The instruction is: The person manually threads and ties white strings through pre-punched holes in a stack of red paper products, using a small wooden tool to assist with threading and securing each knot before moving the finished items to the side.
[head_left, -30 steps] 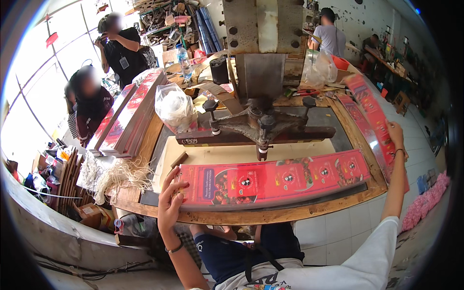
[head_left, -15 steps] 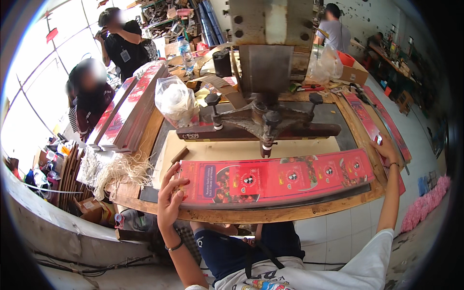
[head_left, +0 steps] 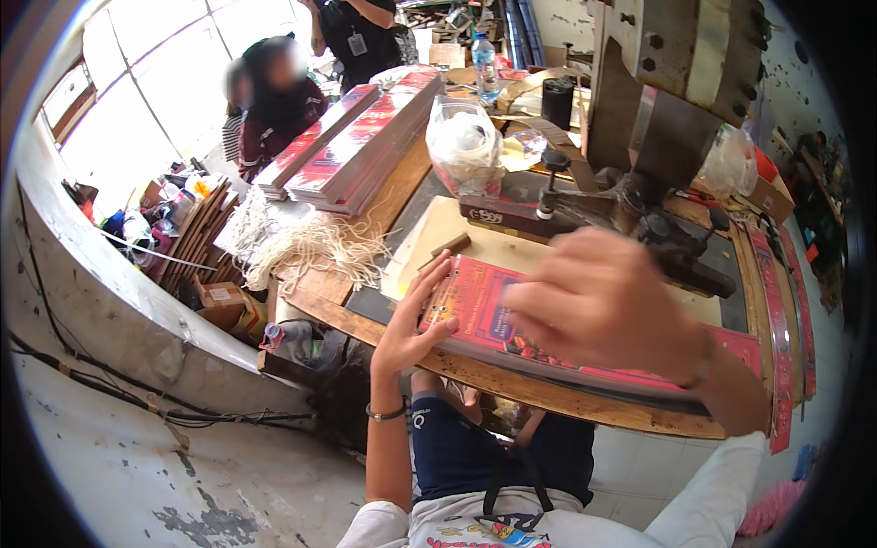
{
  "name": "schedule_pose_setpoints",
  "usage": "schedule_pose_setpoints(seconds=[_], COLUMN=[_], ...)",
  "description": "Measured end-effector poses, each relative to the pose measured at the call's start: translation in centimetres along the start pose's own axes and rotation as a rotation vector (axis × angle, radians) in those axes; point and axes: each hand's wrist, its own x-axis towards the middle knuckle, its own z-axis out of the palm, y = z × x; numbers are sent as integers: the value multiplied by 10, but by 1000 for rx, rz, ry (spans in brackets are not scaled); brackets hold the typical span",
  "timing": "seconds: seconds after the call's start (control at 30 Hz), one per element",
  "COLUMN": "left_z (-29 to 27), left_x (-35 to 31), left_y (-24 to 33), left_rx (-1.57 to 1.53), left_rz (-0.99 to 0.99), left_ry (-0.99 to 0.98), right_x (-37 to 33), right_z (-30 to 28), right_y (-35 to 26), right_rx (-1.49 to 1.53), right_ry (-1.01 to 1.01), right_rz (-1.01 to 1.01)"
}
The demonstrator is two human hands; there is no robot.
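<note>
A long stack of red printed sheets (head_left: 479, 300) lies along the front edge of the work table, under the press. At its left end my left hand (head_left: 411, 331) rests with fingers stretched along the short edge and the thumb out over the front corner. Above the middle of the stack is my right hand (head_left: 598, 315), smeared by motion with its fingers curled in. Whether it holds anything cannot be made out. It hides much of the printed face. A small brown block (head_left: 446, 251) sits just behind the stack's left end.
The press's heavy head (head_left: 681, 137) and crossbar (head_left: 512, 219) stand behind the stack. White strings (head_left: 311, 251) hang over the table's left side, near piled red sheets (head_left: 365, 142). A plastic bag (head_left: 463, 151) and bottle (head_left: 484, 68) stand farther back. Two people are beyond the left side.
My right hand has left the strips at the table's right side and swung left over the stack. My left hand stays at the stack's end. The view has turned left.
</note>
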Motion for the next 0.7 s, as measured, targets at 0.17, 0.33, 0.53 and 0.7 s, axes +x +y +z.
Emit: schedule_pose_setpoints(seconds=[0.17, 0.33, 0.53, 0.7], left_z=[8, 4, -40, -110], left_x=[1, -2, 60, 119], left_y=[2, -13, -20, -103], left_rx=[-56, -253, 585, 1187], left_rz=[-128, -93, 4, -7], left_ry=[61, 475, 554, 236], right_x=[43, 40, 32, 40], right_z=[113, 184, 180, 184], right_y=[25, 41, 48, 44], right_rx=[66, 631, 551, 586], right_ry=[-156, -49, -55, -102], right_rz=[102, 593, 584, 572])
